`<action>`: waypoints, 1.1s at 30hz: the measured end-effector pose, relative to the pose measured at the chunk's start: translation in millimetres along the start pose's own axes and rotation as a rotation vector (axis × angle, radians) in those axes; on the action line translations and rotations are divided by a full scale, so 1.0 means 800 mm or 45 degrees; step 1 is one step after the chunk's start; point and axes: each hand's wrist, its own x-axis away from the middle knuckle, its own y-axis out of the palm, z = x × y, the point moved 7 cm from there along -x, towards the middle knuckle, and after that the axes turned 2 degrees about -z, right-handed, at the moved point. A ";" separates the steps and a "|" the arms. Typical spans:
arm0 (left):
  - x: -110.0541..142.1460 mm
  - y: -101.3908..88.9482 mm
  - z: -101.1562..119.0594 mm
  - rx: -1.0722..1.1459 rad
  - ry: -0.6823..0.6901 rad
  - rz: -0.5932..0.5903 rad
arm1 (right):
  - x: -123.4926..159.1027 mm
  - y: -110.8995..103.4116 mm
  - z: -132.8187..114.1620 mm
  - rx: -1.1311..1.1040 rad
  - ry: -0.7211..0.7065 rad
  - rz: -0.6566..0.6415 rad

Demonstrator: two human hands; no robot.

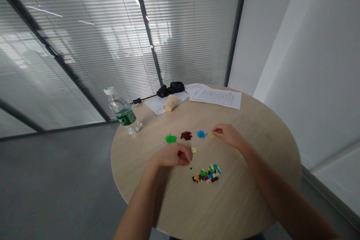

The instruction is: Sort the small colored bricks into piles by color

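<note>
On a round pale wood table (247,183), small plastic bricks lie sorted into little heaps: a green heap (170,139), a dark brown heap (186,135), a blue heap (200,134) and a cream heap (194,150). A mixed-colour pile of bricks (206,174) sits closer to me. My left hand (171,156) reaches down with its fingertips at a tiny yellow brick (189,164) by the mixed pile. My right hand (227,135) has its fingertips just beside a small yellow brick (212,135), near the blue heap. Neither hand's grip is clear.
At the far side of the table stand a lidded water bottle (123,111), a paper cup on its side (171,102), printed papers (216,97) and a black cloth bundle (170,89) with a cable. Behind are glass walls with blinds (84,52).
</note>
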 end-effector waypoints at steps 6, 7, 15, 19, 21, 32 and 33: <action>-0.006 0.010 -0.001 -0.077 0.043 -0.055 | 0.002 -0.013 -0.009 -0.113 0.018 0.124; -0.007 0.011 0.001 -0.096 0.052 -0.062 | 0.002 -0.015 -0.008 -0.149 0.037 0.143; -0.002 -0.025 0.030 -0.267 0.175 0.517 | 0.008 0.021 -0.045 -0.691 -0.038 -0.101; 0.004 -0.035 0.038 -0.248 0.300 0.769 | 0.019 0.061 -0.081 -0.911 -0.093 -0.426; 0.004 -0.034 0.038 -0.244 0.347 0.798 | 0.021 0.067 -0.088 -0.961 -0.095 -0.429; 0.002 -0.029 0.040 -0.292 0.361 0.738 | 0.008 0.030 -0.055 -0.612 -0.089 -0.146; 0.001 -0.028 0.038 -0.313 0.345 0.733 | 0.007 0.016 -0.046 -0.478 -0.083 -0.026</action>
